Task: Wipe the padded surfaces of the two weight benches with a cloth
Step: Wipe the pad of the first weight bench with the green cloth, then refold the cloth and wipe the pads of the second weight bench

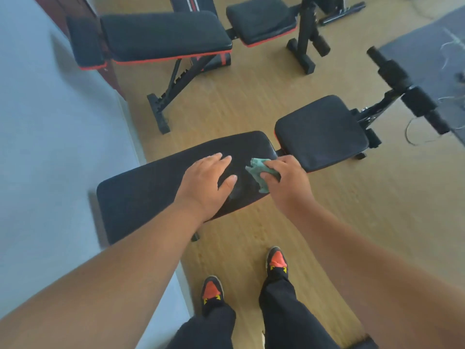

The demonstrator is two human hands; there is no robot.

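Note:
The near weight bench has a long black back pad (151, 187) and a separate black seat pad (319, 132) to its right. My left hand (206, 182) lies flat on the back pad, fingers spread. My right hand (286, 180) grips a crumpled green cloth (256, 172) and presses it on the right end of the back pad. A damp sheen shows on the pad between my hands. The second bench stands farther back, with its black, red-trimmed back pad (163, 34) and seat pad (261, 18).
A pale wall (50, 147) runs along the left, close to both benches' ends. Wooden floor (239, 96) lies between the benches. Black foam leg rollers (402, 79) stick out at right, beside a dark floor mat (432, 46). My feet (276, 260) stand in front of the near bench.

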